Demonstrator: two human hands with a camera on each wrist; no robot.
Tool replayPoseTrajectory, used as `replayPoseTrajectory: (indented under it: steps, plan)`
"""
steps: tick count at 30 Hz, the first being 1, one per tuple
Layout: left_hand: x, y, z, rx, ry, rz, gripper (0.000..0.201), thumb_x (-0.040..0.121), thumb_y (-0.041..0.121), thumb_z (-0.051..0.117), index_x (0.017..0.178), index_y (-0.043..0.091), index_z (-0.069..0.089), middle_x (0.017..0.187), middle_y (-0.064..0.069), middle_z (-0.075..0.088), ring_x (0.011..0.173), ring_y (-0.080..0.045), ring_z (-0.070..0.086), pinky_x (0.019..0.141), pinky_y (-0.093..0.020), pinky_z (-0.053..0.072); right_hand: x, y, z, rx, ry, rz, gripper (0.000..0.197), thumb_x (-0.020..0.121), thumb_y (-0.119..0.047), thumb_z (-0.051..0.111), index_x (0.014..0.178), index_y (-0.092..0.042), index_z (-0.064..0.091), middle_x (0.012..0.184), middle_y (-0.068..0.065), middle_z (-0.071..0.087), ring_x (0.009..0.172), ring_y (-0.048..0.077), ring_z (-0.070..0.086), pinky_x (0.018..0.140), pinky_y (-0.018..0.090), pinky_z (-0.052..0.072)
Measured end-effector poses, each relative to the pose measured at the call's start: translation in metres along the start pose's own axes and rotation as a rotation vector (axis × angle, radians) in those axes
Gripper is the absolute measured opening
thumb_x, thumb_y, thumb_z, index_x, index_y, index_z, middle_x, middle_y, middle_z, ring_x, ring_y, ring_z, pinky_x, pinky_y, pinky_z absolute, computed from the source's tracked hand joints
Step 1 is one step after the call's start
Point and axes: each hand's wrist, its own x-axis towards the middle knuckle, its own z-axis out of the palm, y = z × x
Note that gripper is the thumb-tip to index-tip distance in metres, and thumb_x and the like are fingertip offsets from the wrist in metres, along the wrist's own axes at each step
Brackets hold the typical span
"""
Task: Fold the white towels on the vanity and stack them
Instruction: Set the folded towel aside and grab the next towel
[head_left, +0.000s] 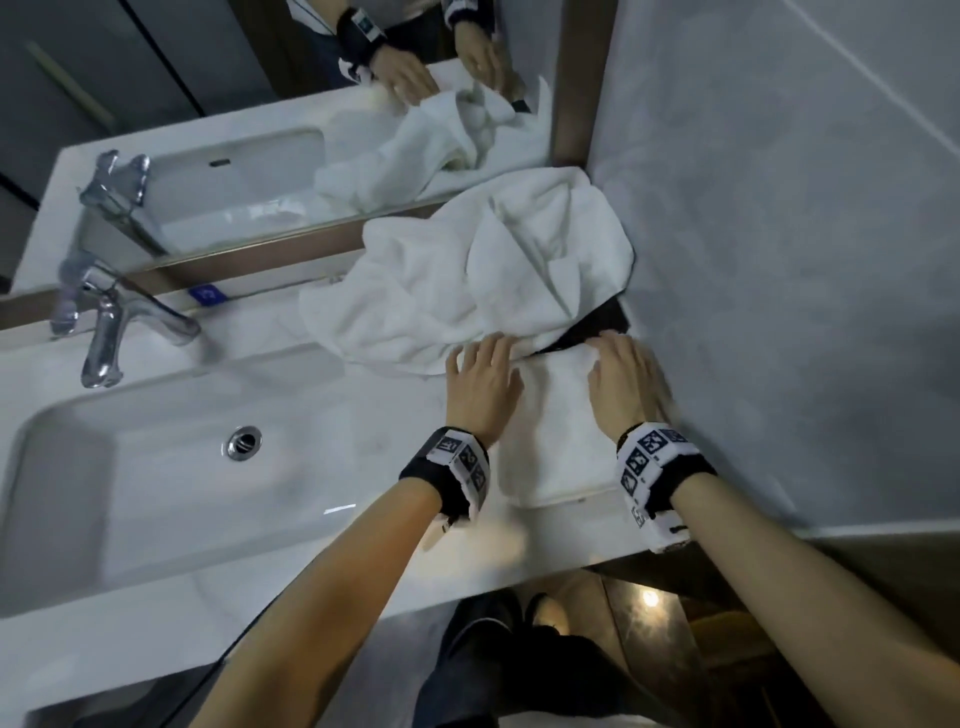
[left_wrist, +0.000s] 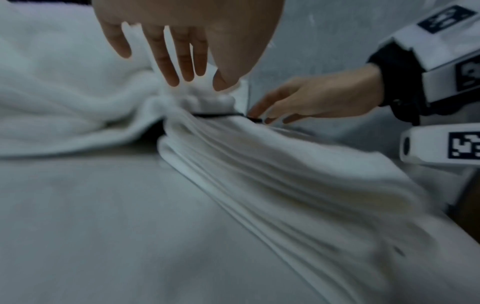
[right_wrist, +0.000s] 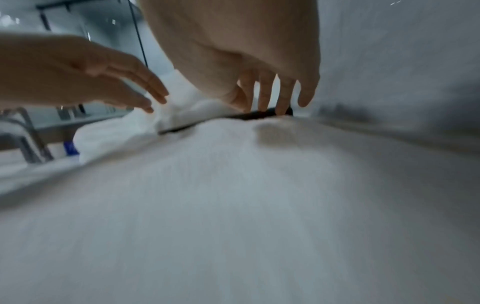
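While both hands are laid on it, the folded white terry towel (head_left: 558, 441) lies flat on the white glossy tabletop (head_left: 363, 405) at the near right, close to the grey side wall, with its long axis running from near to far. The left hand (head_left: 480, 387) is placed on the towel's left far corner and the right hand (head_left: 626, 382) on its right far corner; in both wrist views the fingers (left_wrist: 171, 61) are seen straight and slightly spread, pressing down rather than pinching, so a smoothing of the fold is judged to be the step in hand. Just beyond the fingertips, to the far side, the crumpled white unfolded towel (head_left: 467, 280) is heaped against the mirror's brown frame (head_left: 234, 260), its near edge touching or overlapping the folded one. Between the two towels a dark flat object (head_left: 592, 327) shows, partly covered; what it is cannot be told. For the coming reach the crumpled towel lies straight ahead and a little left, so the left hand is judged nearer to it. As for containers, the white rectangular sink basin (head_left: 171, 467) at the near left holds nothing visible but its chrome drain (head_left: 243, 441), with the chrome tap (head_left: 111, 327) standing behind it.
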Motion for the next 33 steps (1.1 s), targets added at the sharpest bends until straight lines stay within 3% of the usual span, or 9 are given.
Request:
replayPoseTrajectory:
  steps: [4,9,12,15,20,25,27,29,33]
  plan:
    - [0.034,-0.036,-0.037,-0.037,0.105,-0.01,0.036,0.091,0.022,0.047,0.126,0.015,0.05,0.129,-0.003,0.053,0.116,-0.026,0.05,0.096,-0.034,0.033,0.035,-0.025,-0.016,0.17,0.188,0.011,0.027,0.095,-0.011,0.046,0.117,-0.002,0.056,0.127,0.016,0.052,0.114,0.034,0.048,0.095,0.032,0.03]
    - [0.073,-0.091,-0.06,-0.075,0.146,-0.128,0.048,0.086,0.025,0.058,0.129,0.012,0.045,0.137,-0.005,0.046,0.125,-0.027,0.043,0.1,-0.037,0.034,0.081,-0.055,-0.021,0.25,-0.001,-0.015,0.045,0.091,-0.039,0.056,0.126,-0.012,0.053,0.141,0.008,0.04,0.13,0.029,0.035,0.103,0.039,0.035]
    - [0.094,-0.125,-0.065,-0.143,0.017,-0.255,0.083,0.078,0.039,0.07,0.143,0.009,0.028,0.154,-0.009,0.026,0.143,-0.027,0.024,0.113,-0.044,0.024,0.102,-0.069,-0.019,0.178,-0.133,-0.008,0.058,0.084,-0.053,0.059,0.125,-0.014,0.052,0.149,0.005,0.032,0.137,0.029,0.027,0.109,0.045,0.032]
    - [0.116,-0.146,-0.069,-0.228,-0.135,-0.366,0.112,0.068,0.06,0.071,0.149,0.011,0.011,0.159,-0.009,0.01,0.148,-0.027,0.009,0.118,-0.052,0.015,0.119,-0.085,-0.015,0.187,-0.204,0.016,0.072,0.08,-0.055,0.063,0.133,-0.009,0.044,0.148,0.008,0.032,0.134,0.031,0.032,0.11,0.042,0.03]
    - [0.141,-0.16,-0.07,-0.524,-0.222,-0.484,0.115,0.061,0.061,0.076,0.145,0.013,0.014,0.149,-0.009,0.036,0.139,-0.029,0.034,0.115,-0.049,0.023,0.137,-0.099,-0.009,0.251,-0.3,0.067,0.081,0.079,-0.053,0.066,0.142,-0.014,0.033,0.144,0.011,0.042,0.132,0.029,0.04,0.103,0.037,0.034]
    - [0.146,-0.164,-0.062,-0.625,-0.269,-0.513,0.08,0.076,0.037,0.075,0.136,0.006,0.032,0.136,-0.014,0.05,0.125,-0.029,0.047,0.099,-0.035,0.039,0.141,-0.102,-0.006,0.287,-0.367,0.073,0.079,0.086,-0.041,0.063,0.147,-0.008,0.026,0.152,0.01,0.034,0.14,0.027,0.032,0.112,0.037,0.029]
    - [0.142,-0.165,-0.061,-0.69,-0.181,-0.473,0.046,0.085,0.026,0.066,0.121,0.009,0.042,0.116,-0.014,0.056,0.107,-0.027,0.053,0.08,-0.024,0.039,0.141,-0.104,-0.006,0.352,-0.342,0.074,0.074,0.089,-0.035,0.061,0.147,-0.01,0.023,0.15,0.011,0.036,0.139,0.028,0.033,0.112,0.037,0.03]
    - [0.135,-0.166,-0.067,-0.765,-0.037,-0.453,0.024,0.091,0.02,0.056,0.108,0.013,0.041,0.1,-0.008,0.052,0.087,-0.022,0.051,0.063,-0.017,0.034,0.141,-0.106,-0.011,0.474,-0.256,0.065,0.068,0.091,-0.028,0.059,0.147,-0.013,0.023,0.146,0.008,0.04,0.136,0.026,0.037,0.107,0.027,0.031]
    - [0.123,-0.161,-0.09,-0.989,0.124,-0.434,0.025,0.093,0.015,0.048,0.117,0.013,0.041,0.091,0.005,0.053,0.084,-0.016,0.053,0.073,-0.022,0.045,0.143,-0.115,-0.036,0.618,-0.054,0.018,0.041,0.09,-0.026,0.059,0.125,-0.011,0.043,0.114,-0.007,0.051,0.115,0.017,0.049,0.079,0.009,0.031]
